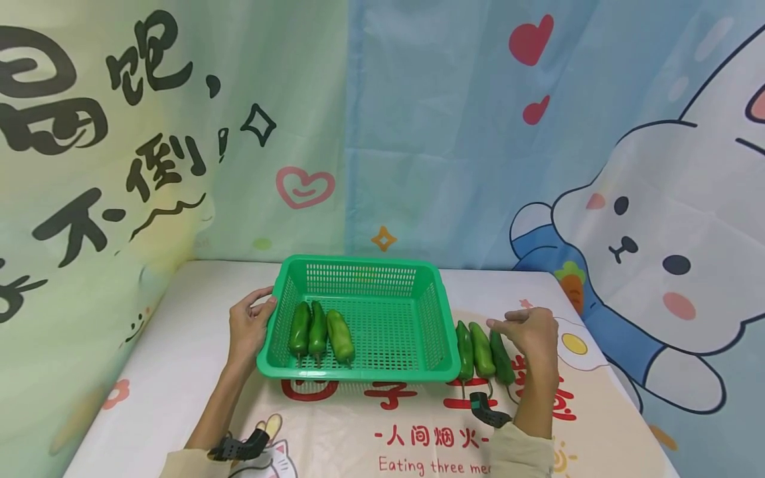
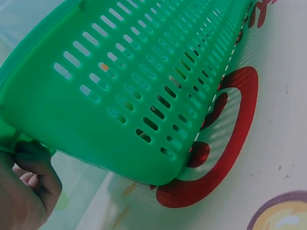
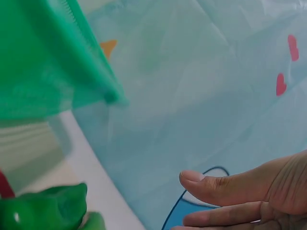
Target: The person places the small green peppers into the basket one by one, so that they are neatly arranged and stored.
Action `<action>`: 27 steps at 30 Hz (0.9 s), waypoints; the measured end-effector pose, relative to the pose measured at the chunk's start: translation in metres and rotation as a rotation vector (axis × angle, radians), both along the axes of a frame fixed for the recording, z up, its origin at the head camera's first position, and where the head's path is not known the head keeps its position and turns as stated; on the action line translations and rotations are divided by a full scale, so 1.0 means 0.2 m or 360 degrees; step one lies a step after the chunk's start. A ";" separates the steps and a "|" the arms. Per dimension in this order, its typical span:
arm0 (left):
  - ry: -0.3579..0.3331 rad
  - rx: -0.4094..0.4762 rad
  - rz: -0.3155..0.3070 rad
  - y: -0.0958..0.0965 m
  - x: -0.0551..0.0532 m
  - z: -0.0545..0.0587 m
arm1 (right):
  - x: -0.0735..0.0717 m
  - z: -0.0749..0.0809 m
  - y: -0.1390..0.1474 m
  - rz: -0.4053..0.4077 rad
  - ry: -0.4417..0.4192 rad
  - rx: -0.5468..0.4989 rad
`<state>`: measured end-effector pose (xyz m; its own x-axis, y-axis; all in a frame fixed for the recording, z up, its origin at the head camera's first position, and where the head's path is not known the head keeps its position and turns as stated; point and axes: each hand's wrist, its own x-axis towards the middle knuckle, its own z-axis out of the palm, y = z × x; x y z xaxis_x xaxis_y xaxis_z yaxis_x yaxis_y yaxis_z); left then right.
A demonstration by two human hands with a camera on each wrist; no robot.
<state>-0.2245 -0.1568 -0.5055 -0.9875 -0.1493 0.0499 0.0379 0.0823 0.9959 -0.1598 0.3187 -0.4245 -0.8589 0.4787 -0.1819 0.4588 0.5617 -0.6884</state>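
The left hand (image 1: 250,324) pinches a green basket (image 1: 358,373) by its edge, three peppers (image 1: 317,330) inside, while the right hand (image 1: 533,330), fingers extended and empty, hovers by three loose peppers (image 1: 481,350) on the counter (image 1: 335,445), apparently a reach calling for a pinch.

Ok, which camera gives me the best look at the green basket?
The head view: it shows all four sides of the green basket's rim and three peppers inside. The left wrist view shows only part of its slotted outside, close up; the right wrist view, only a blurred corner section.
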 end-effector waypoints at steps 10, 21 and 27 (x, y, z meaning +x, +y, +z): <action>0.0001 0.0008 -0.0004 -0.01 0.01 -0.02 | 0.02 -0.16 0.09 -0.0071 -0.0114 0.0069; 0.0069 -0.0059 0.0013 0.01 -0.01 0.00 | 0.00 -0.26 0.13 -0.0080 -0.0203 0.0068; 0.0056 -0.0057 0.0011 0.01 0.00 -0.01 | 0.01 -0.29 0.13 -0.0077 -0.0208 0.0059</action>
